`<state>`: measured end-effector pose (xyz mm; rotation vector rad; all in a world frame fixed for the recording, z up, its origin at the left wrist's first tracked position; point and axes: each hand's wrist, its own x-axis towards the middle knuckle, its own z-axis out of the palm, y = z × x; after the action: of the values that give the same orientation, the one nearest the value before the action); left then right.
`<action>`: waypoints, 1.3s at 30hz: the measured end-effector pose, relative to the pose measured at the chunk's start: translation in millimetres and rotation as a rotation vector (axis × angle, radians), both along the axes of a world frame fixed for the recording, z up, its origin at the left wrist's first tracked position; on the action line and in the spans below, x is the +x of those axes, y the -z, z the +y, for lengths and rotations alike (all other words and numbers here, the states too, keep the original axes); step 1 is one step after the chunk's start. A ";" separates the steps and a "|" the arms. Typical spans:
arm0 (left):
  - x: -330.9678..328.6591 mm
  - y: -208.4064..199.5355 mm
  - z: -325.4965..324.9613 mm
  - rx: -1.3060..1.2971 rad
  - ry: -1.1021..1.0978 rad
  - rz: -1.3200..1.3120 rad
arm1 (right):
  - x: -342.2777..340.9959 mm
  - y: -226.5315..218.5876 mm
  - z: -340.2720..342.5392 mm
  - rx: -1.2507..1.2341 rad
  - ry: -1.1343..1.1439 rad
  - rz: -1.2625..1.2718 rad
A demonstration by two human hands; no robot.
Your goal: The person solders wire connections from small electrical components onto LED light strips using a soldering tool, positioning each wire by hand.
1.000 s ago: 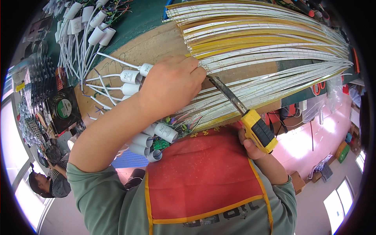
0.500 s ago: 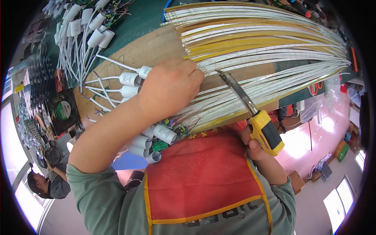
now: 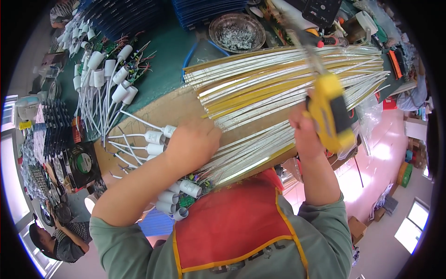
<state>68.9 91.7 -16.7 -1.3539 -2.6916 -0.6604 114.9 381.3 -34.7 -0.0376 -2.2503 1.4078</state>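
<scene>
In my right hand (image 3: 306, 132) is a yellow and black utility knife (image 3: 331, 111), raised over the right part of the strips. Its blade is out, blurred, and points away from me. My left hand (image 3: 193, 143) rests with curled fingers at the left ends of long flat white and yellow strips (image 3: 260, 95); whatever is in the fingers is hidden. The strips lie fanned across a brown board (image 3: 172, 106). Beside my left wrist are several white cylindrical caps (image 3: 154, 137) with white cables. More caps (image 3: 190, 188) and a green circuit board (image 3: 186, 201) sit under my left forearm.
A metal bowl of scraps (image 3: 237, 32) stands beyond the strips. Far left lies a heap of white caps with cables (image 3: 109, 69). Stacks of dark blue panels (image 3: 209, 11) line the back. A black fan (image 3: 82, 162) is at left; another person (image 3: 58, 239) works at lower left.
My right hand has lifted the knife up and away from me, over the strips. The left hand stays at the strip ends. The view has shifted, showing more of the table's far side.
</scene>
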 end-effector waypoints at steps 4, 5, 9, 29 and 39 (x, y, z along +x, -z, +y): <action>2.1 1.2 -2.1 0.021 -0.003 -0.005 | -26.3 -28.0 -18.4 -0.225 -0.029 -0.414; 2.6 1.5 -2.1 0.019 -0.013 -0.015 | -19.6 -30.9 -19.0 -0.288 -0.042 -0.331; 0.5 2.1 -2.0 -0.042 -0.027 -0.009 | -1.5 -34.5 -24.3 -0.601 -0.157 -0.221; -0.3 -3.5 -0.1 -0.063 -0.020 0.010 | 111.3 7.6 -33.1 -0.928 -0.434 -0.461; 0.0 -5.7 -2.3 -0.092 -0.039 -0.029 | 110.2 12.6 -36.1 -0.961 -0.422 -0.452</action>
<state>68.9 89.4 -11.0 -1.3172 -2.7965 -0.5639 225.1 345.2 -47.4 -0.2217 -1.6988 2.8277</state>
